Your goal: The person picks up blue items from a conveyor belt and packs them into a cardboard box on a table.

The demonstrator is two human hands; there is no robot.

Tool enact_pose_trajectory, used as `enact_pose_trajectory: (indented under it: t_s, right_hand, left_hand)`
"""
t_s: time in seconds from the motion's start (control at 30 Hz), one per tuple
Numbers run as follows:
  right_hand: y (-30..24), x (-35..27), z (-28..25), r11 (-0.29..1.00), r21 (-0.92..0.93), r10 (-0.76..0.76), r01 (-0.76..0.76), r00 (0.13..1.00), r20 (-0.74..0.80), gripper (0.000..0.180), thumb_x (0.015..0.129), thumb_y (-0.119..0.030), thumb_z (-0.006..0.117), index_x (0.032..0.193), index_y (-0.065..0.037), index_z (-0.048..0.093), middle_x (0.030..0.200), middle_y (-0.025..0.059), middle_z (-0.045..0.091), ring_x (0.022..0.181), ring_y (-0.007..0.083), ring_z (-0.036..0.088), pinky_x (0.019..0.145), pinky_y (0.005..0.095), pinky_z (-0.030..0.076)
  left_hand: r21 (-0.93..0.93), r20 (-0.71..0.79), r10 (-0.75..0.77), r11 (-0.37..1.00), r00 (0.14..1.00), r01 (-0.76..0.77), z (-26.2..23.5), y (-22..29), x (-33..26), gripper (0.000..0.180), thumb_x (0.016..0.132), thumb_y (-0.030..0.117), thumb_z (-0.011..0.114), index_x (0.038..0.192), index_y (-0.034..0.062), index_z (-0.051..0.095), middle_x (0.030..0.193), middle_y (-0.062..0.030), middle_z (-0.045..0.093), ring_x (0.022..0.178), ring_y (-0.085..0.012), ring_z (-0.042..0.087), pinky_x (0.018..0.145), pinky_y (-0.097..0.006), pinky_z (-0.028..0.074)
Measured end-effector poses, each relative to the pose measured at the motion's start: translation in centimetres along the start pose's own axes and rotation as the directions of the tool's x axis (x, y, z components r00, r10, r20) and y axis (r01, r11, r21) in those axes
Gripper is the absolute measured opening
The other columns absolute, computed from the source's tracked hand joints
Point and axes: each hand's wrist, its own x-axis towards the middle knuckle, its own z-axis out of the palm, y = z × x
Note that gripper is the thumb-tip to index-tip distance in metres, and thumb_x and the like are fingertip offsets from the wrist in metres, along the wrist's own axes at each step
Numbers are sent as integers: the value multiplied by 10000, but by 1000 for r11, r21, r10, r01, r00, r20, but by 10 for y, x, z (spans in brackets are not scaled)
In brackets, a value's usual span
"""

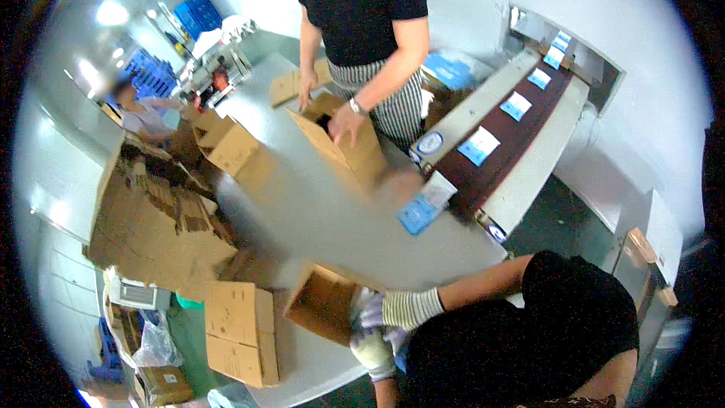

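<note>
A: Loading a carton, by the look of it. Small open cardboard box (321, 304) lies tipped on its side at the near edge of the grey table (317, 204), mouth toward the wearer.

B: Hands?

A: Both gloved. Right hand (368, 308) sits at the box mouth, striped cuff showing, forearm coming in from the right. Left hand (375, 355) is just below it, off the table edge. Something pale with a blue part is bunched between them; too blurred to name.

B: Grip state?

A: Fingers on both look curled, but I cannot tell whether either grip is clamped on anything.

B: Next move needs?

A: My read: steady the box, push the contents straight into the mouth.

B: Supply?

A: Blue-and-white packet (420, 210) lies at the end of the conveyor (504, 153), well apart from both hands.
</note>
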Motion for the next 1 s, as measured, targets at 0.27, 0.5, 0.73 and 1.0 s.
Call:
enact_pose_trajectory:
  t_s: [0.27,0.5,0.73,1.0]
  right_hand:
    - [45,-48,-35,889,81,451,-451,892,19,482,832,-402,537,1182,-75,490,1153,165,527,1078,332,487,921,443,384]
    - [170,-86,-85,731,-396,678,-555,659,326,443,730,-370,612,1069,-89,557,978,162,593,912,349,570,783,473,455]
    - [269,-36,-121,626,-642,780,-443,356,515,369,663,-211,660,994,-60,601,915,149,642,851,320,624,692,422,498]
    - [202,-61,-49,589,-655,761,-472,51,647,466,583,-328,699,986,-98,659,1037,116,640,954,272,608,795,411,479]
  left_hand:
    - [26,129,-80,997,988,77,13,-3,2,224,724,317,605,826,121,573,815,-44,577,751,-245,544,757,-404,387]
    - [36,-30,-20,999,999,21,12,-8,11,168,671,253,622,682,133,505,681,-39,530,720,-226,533,735,-380,401]
    - [25,58,-83,996,995,82,10,-12,17,188,682,275,626,702,130,509,692,-45,524,725,-229,533,745,-380,402]
    - [15,52,-80,997,995,80,9,-17,19,168,666,286,610,721,139,548,686,-30,524,698,-210,533,742,-354,398]
